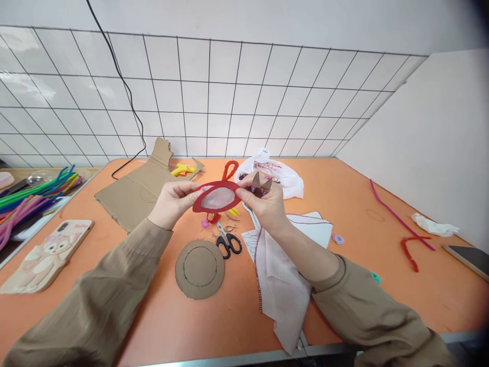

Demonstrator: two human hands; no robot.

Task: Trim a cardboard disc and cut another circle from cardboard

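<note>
Between my two hands is a flat red ring (198, 205) with sheer pale fabric (218, 199) across its opening, raised above the table and tilted. My left hand (171, 203) pinches its left edge, and my right hand (264, 204) pinches the right edge. Behind the ring stands a fuzzy red pipe cleaner loop (229, 170); whether the two are joined I cannot tell. A brown piece with two pointed tips (261, 182) shows just behind my right hand. Below lie black-handled scissors (229, 244) and a round cardboard disc (199, 285) marked with an inner circle.
Cut cardboard (126, 196) and a white plastic bag (292, 184) lie toward the back. Sheer fabric (284, 290) spreads under my right forearm. At left are a phone (49, 257) and colourful pipe cleaners (36, 196). A magenta pipe cleaner (393, 210) and crumpled tissue (433, 225) lie right.
</note>
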